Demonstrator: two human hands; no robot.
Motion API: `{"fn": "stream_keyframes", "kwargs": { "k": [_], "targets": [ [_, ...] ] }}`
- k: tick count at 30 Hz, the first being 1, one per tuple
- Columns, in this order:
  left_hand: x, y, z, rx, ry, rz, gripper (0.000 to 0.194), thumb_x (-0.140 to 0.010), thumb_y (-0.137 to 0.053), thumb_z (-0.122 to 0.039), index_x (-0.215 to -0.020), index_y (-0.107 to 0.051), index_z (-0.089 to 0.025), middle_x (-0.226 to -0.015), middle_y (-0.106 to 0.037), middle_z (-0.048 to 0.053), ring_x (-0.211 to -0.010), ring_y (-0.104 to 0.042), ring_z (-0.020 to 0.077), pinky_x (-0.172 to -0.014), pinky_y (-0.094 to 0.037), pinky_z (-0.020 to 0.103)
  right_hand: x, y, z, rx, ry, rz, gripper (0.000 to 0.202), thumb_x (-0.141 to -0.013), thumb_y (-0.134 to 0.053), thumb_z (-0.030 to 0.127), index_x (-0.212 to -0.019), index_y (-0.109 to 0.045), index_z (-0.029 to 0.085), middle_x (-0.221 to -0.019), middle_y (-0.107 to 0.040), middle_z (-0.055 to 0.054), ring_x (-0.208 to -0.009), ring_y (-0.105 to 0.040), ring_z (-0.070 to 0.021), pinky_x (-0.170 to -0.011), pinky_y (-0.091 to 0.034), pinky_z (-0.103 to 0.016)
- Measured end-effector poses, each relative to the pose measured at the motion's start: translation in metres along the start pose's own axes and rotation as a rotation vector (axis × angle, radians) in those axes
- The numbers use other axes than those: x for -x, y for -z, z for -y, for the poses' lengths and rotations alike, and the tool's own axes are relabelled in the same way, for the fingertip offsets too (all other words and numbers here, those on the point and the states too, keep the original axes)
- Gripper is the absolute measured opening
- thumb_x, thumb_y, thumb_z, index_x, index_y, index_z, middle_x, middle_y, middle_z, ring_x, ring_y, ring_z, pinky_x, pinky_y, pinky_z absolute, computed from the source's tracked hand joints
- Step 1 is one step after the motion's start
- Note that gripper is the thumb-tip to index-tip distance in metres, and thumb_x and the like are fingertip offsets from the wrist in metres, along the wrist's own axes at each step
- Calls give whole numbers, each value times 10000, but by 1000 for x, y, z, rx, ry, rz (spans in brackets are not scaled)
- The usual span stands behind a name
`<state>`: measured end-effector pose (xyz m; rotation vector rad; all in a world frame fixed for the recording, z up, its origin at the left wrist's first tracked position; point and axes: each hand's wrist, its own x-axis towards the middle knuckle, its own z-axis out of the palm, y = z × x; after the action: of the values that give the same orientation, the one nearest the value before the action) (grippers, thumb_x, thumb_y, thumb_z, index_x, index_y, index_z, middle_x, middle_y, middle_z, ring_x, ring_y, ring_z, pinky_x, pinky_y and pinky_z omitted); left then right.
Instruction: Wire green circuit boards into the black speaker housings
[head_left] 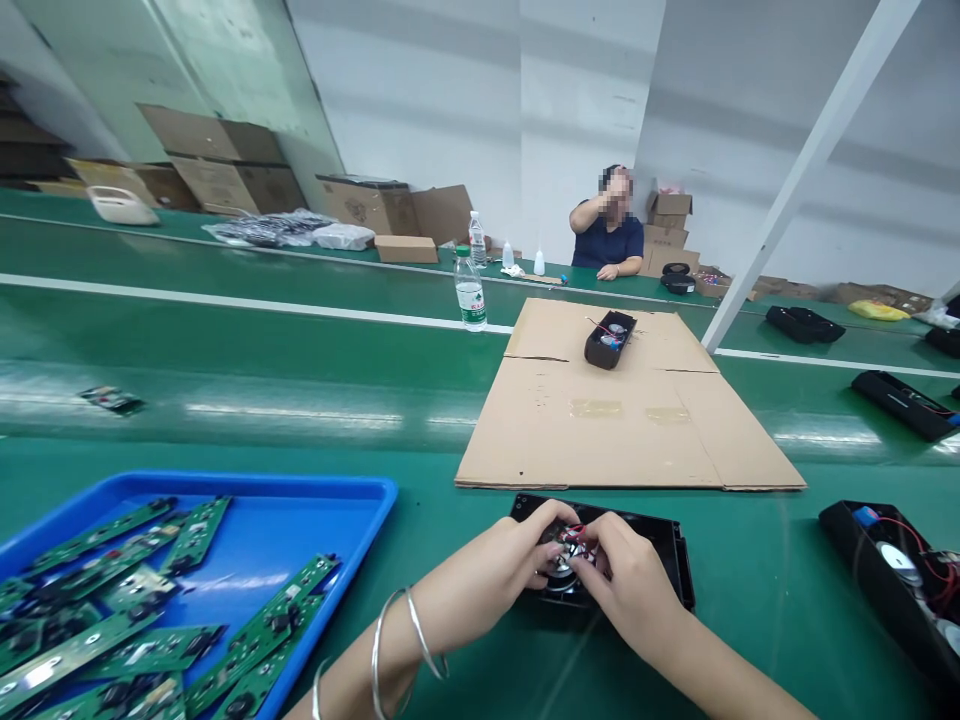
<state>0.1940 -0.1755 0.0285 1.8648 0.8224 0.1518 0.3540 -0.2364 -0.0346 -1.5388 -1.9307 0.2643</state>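
A black speaker housing [664, 545] lies on the green work surface in front of me. Over it, my left hand [517, 560] and my right hand [626, 570] meet with fingers pinched together. Thin red and dark wires [576, 535] show between the fingertips, and both hands grip them. A round silvery speaker [559, 582] is partly visible under my fingers. Whether a plug is also held is hidden by the fingertips. Silver bangles hang on my left wrist.
Left stands a blue tray [262, 487] of green circuit boards [281, 610]. A cardboard sheet [600, 450] ahead carries another open housing [609, 340]. More housings [900, 590] sit right. Beyond are a water bottle [470, 295], a slanted white post [810, 175] and a seated person [609, 240].
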Motion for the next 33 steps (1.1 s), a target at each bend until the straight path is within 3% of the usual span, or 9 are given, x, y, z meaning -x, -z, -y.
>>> {"fn": "stream_keyframes", "kwargs": {
  "k": [7,11,15,23,26,30,33],
  "targets": [
    [2,5,-1,-295,-109,66,255,-858,-305,-250,-1038,-486,-248,-776,-576,1,-732,-558,171,-673,-430,250,-4,7,5,-67,-89,127,149,-781,-499,129,-911,-469,195,-820,-491,-14,-659,-495,-137,-570,-424,-250],
    [4,3,-2,-404,-100,63,264,-860,-304,-263,-1033,-502,-241,-821,-597,21,-733,-528,189,-649,-399,261,-3,7,7,-94,-58,197,113,-788,-464,88,-790,-467,201,-796,-448,3,-643,-463,-120,-551,-394,-231],
    [5,0,-3,-439,-103,74,259,-864,-288,-234,-1028,-488,-223,-818,-578,28,-731,-523,186,-637,-393,255,-2,6,7,-153,-62,168,160,-779,-443,60,-696,-433,197,-748,-422,14,-620,-423,-110,-532,-361,-223],
    [7,-2,-4,-252,-18,61,237,-857,-286,-251,-984,-484,-221,-740,-503,-5,-714,-572,158,-669,-448,240,-3,5,7,-176,-63,173,168,-765,-476,47,-686,-472,195,-727,-442,17,-680,-449,-122,-583,-374,-223],
    [10,-3,-4,-145,56,6,253,-849,-286,-304,-1012,-467,-238,-745,-497,-15,-679,-592,154,-659,-476,255,-4,9,8,-168,-156,227,92,-760,-566,135,-805,-534,208,-826,-480,8,-713,-494,-123,-625,-409,-230],
    [15,0,-4,-194,179,-52,264,-817,-324,-362,-979,-483,-227,-693,-511,-14,-596,-585,175,-626,-490,304,-5,11,11,-104,-207,315,280,-716,-654,279,-974,-559,220,-1109,-478,-55,-942,-503,-203,-794,-416,-316],
    [15,1,-3,-156,200,-63,247,-811,-318,-349,-952,-470,-216,-687,-522,-9,-634,-601,184,-634,-501,308,-6,10,11,-114,-199,319,174,-805,-543,251,-971,-559,202,-1043,-549,-57,-984,-483,-213,-830,-397,-338]
  ]
}}
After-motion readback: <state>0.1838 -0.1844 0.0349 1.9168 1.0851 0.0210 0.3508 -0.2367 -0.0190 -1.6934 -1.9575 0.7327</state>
